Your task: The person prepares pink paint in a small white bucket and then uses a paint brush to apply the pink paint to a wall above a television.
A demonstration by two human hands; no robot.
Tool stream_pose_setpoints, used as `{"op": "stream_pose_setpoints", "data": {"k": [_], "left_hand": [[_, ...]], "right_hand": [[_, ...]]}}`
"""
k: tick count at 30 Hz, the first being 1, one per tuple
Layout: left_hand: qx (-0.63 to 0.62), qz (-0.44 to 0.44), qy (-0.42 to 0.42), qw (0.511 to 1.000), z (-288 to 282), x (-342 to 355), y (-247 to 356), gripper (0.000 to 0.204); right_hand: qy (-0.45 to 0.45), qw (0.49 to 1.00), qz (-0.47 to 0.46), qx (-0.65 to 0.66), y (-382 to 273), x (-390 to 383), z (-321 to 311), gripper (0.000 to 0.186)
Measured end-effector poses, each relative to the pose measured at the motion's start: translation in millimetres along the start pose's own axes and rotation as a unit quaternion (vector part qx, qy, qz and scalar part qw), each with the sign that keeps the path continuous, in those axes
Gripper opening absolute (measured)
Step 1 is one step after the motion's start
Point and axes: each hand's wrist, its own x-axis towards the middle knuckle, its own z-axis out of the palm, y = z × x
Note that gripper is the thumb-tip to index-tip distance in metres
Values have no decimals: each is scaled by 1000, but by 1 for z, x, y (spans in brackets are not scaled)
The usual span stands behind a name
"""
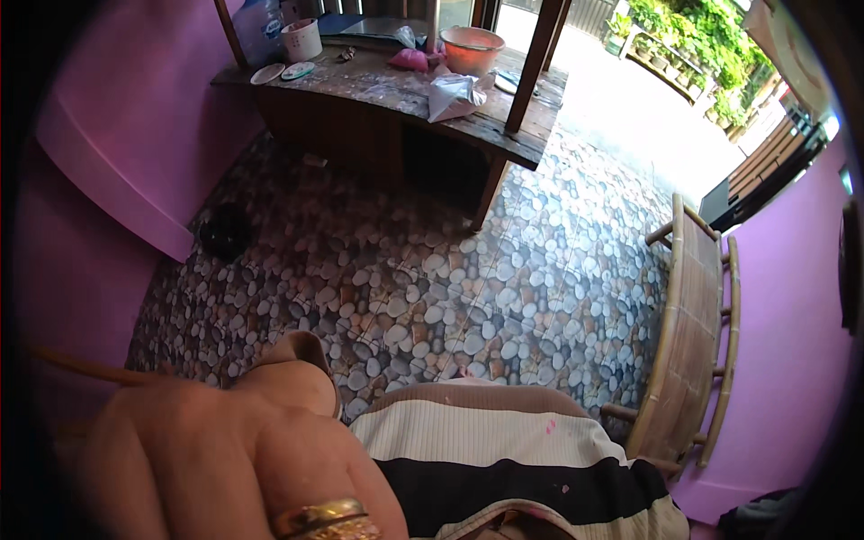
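My left hand (225, 459) is large and close at the lower left, a gold ring on one finger. Its fingers are bent and pressed together; their tips and anything inside them are out of sight. A tan rod-like piece (76, 364) runs behind it. Below me are my striped cream-and-black shirt (486, 432) and some brown cloth (486, 396). My right hand is out of view.
A worn wooden counter (373, 90) ahead holds a white pail (301, 40), orange basin (472, 56), pink bag (409, 60) and white bag (454, 101). A bamboo bench (684, 333) lines the right wall. A dark round object (225, 231) lies by the left wall.
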Motion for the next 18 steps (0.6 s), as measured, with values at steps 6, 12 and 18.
{"op": "stream_pose_setpoints", "data": {"k": [6,12,18], "left_hand": [[104,-334,-6,937,-88,70,33,26],[307,-2,267,913,-158,-7,72,56],[362,-43,555,748,-291,-85,180,35]], "right_hand": [[62,944,-204,-253,-114,127,-169,13],[-9,845,-33,533,-308,228,-258,11],[-26,968,-91,234,-425,219,-193,17]]}}
